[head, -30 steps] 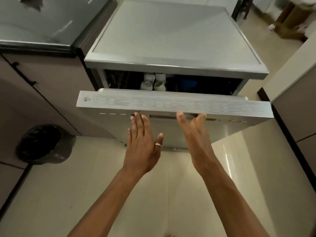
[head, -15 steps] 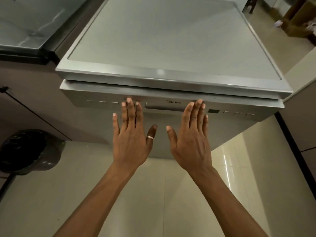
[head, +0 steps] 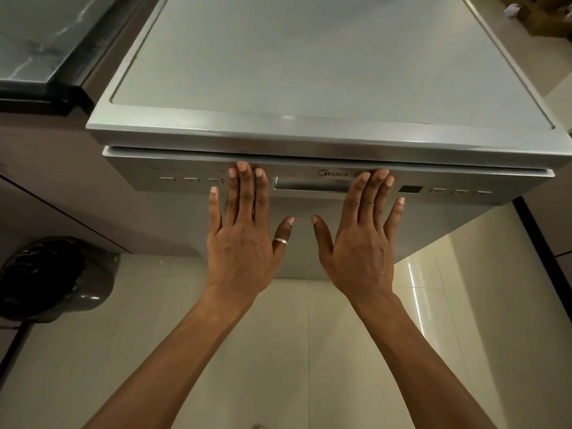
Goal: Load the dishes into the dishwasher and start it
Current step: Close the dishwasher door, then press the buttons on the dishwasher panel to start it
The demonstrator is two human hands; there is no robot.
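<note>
The silver dishwasher (head: 325, 66) stands in front of me with its door (head: 309, 243) closed flush under the top panel. My left hand (head: 241, 239) presses flat on the door left of the recessed handle (head: 312, 184), fingers straight, a ring on the thumb. My right hand (head: 362, 246) presses flat on the door to the right of the handle, fingertips at the control strip. Buttons (head: 190, 180) sit left of my left hand, and a dark display (head: 410, 189) with more buttons lies right of my right hand. The dishes inside are hidden.
A dark stone countertop (head: 37, 41) over brown cabinets adjoins the dishwasher on the left. A bin with a black liner (head: 46, 277) stands on the tiled floor at the lower left. Another cabinet (head: 554, 218) stands at the right, with a cardboard box (head: 544, 17) beyond.
One second ago the door hung partly open, showing white cups inside. Both hands pushed it up and shut, and now they lie flat against the closed door.
</note>
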